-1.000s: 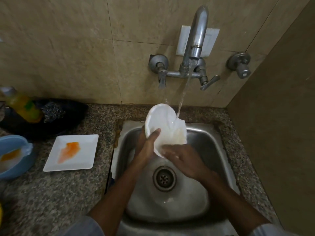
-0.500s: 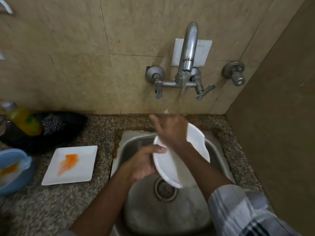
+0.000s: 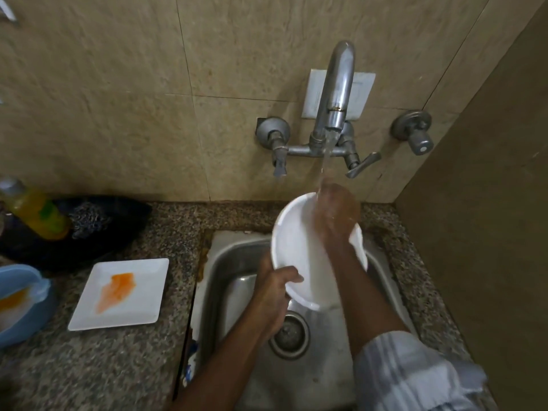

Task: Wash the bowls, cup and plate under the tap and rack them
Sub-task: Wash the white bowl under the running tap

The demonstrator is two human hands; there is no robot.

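Granite counter [image 3: 124, 366] bears plate [image 3: 121, 293] (orange-smeared), blue bowl [image 3: 20, 304].

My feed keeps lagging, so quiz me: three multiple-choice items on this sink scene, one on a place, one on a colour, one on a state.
1. Where does the square plate lie?
A. In the sink
B. On the counter left of the sink
C. On the tap

2. What colour is the smear on that plate?
A. Orange
B. Green
C. Purple

3. What state is the tap in?
A. Off
B. Dripping only
C. Running

Answers: 1 B, it lies flat on the granite counter. 2 A, an orange streak crosses its middle. 3 C, a stream falls onto the right hand inside the white bowl, whose rim the left hand grips.
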